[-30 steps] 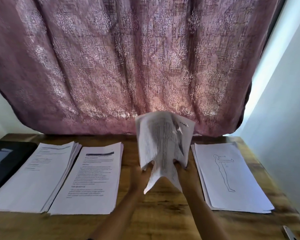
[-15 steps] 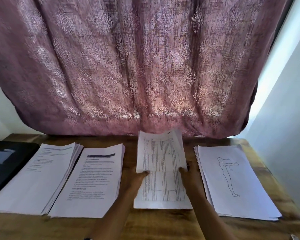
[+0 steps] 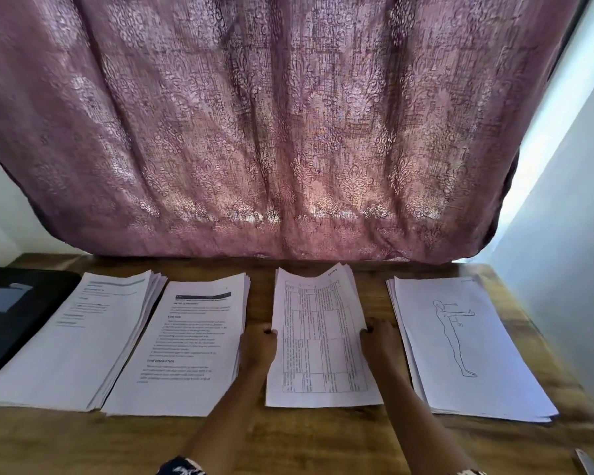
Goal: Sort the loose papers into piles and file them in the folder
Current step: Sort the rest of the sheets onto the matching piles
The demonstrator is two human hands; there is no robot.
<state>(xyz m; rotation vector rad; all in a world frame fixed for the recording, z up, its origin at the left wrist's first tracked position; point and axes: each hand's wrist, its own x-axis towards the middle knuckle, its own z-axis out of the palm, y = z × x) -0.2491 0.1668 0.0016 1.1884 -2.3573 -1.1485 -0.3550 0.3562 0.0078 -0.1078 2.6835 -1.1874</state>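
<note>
Four paper piles lie in a row on the wooden table [image 3: 299, 440]. From left to right they are a text pile [image 3: 83, 341], a pile with a dark header bar [image 3: 192, 347], a pile printed with a grid table [image 3: 319, 341] and a pile with a line drawing of a standing figure [image 3: 460, 344]. The grid pile lies flat, its far edge slightly curled up. My left hand [image 3: 258, 347] grips its left edge and my right hand [image 3: 379, 339] grips its right edge. A black folder [image 3: 11, 313] lies shut at the far left.
A mauve patterned curtain [image 3: 288, 132] hangs down to the table's back edge. A pale wall [image 3: 570, 269] closes the right side. A small metallic object [image 3: 587, 462] pokes in at the bottom right corner. Bare wood shows along the front edge.
The grid pile, held upright and bent between both hands a second ago, has been laid flat on the table between the second and fourth piles. Both hands stay at its sides.
</note>
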